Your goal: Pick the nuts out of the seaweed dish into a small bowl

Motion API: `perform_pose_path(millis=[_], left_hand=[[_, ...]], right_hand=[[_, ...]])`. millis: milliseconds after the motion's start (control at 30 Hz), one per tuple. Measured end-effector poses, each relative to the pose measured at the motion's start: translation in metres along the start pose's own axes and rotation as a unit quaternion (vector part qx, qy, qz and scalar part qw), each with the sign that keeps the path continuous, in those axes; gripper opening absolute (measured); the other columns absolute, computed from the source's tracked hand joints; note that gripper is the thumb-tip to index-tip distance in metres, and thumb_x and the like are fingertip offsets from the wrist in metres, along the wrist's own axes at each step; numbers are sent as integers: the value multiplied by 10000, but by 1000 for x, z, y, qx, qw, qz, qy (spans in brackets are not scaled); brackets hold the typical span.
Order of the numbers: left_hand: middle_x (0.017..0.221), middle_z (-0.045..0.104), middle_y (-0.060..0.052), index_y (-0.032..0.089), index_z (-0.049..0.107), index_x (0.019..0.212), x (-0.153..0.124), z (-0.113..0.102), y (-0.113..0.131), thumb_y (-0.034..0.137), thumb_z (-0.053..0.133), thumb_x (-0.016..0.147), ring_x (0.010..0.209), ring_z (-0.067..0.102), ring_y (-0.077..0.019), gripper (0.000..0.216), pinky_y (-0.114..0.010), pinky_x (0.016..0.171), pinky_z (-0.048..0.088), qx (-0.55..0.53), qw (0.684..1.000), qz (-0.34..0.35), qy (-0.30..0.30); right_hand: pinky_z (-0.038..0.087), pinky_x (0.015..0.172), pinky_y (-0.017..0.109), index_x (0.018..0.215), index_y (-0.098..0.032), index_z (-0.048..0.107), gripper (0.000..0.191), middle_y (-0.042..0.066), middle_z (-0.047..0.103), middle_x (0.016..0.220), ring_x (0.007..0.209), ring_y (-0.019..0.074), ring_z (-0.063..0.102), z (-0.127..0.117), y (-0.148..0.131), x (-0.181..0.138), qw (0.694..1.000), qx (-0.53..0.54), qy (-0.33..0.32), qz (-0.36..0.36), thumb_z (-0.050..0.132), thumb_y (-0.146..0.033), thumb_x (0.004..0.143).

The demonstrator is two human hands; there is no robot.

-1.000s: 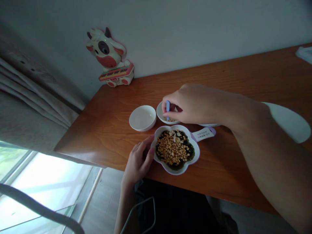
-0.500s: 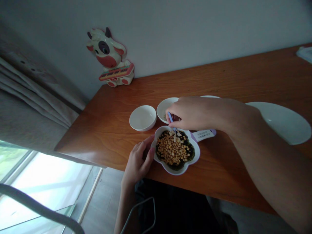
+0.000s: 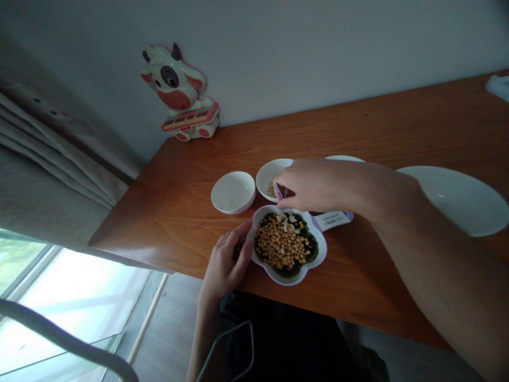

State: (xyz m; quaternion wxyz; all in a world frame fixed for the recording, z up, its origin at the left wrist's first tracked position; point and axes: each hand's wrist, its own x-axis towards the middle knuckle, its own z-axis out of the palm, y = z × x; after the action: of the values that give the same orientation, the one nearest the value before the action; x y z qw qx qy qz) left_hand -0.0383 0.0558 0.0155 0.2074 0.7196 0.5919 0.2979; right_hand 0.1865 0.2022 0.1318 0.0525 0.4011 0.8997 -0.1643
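Note:
A white, flower-shaped scoop (image 3: 269,271) with purple trim and a short handle rests near the table's front edge. Inside it are many yellow beans (image 3: 280,245), small dark green grains around them, and a few pale flat pieces (image 3: 289,225) toward the back. My left hand (image 3: 228,257) grips the scoop's left rim between thumb and fingers. Over the back rim, my right hand (image 3: 306,185) is closed on slim lavender tweezers (image 3: 280,190), their tips low at the scoop's back edge. Behind that hand, a white bowl (image 3: 263,179) holds some small pale pieces, partly hidden.
To the left of that bowl stands another white bowl (image 3: 233,193). A further white dish (image 3: 345,158) is mostly hidden behind my right wrist. A large white plate (image 3: 457,199) lies right, partly under my forearm. A toy cow (image 3: 181,95) sits at the back left corner.
My right hand has shifted very slightly to the right, and less of the tweezers shows below my fingers. The scoop and my left hand stay put.

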Motion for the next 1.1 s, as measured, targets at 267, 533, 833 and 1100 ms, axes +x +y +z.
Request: perform_pose_path(millis=[267,533,833,1100], left_hand=[[1317,705,-104,230,538,1458,0,1,0,340,506,1049,1157,684,-251,424,-402,1019,537,-6,1000,-3,0],[1313,704,-122,217,525,1466,0,-1,2,352,492,1055,1145,683,-256,434,-415,1002,540,-3,1000,-5,-6],[1335,699,-121,214,531,1458,0,-1,1,350,493,1055,1173,679,-261,427,-404,1000,542,-1,1000,-2,-4],[1336,700,-101,233,529,1461,0,0,2,343,499,1053,1172,681,-252,424,-399,996,543,0,1000,0,-1]], right_hand=[[353,567,295,996,-229,760,243,60,755,845,626,168,619,0,-2,1,1000,-9,5,-11,646,-406,874],[324,541,289,954,-238,748,209,65,769,870,623,161,613,-2,-5,-1,1000,-9,15,-21,648,-405,879],[326,513,292,891,-240,733,166,50,733,780,584,169,593,0,-7,-1,999,-27,20,-25,645,-377,855],[330,526,300,927,-256,743,195,69,759,825,630,191,629,2,-4,-1,999,-29,23,-30,626,-392,851]])
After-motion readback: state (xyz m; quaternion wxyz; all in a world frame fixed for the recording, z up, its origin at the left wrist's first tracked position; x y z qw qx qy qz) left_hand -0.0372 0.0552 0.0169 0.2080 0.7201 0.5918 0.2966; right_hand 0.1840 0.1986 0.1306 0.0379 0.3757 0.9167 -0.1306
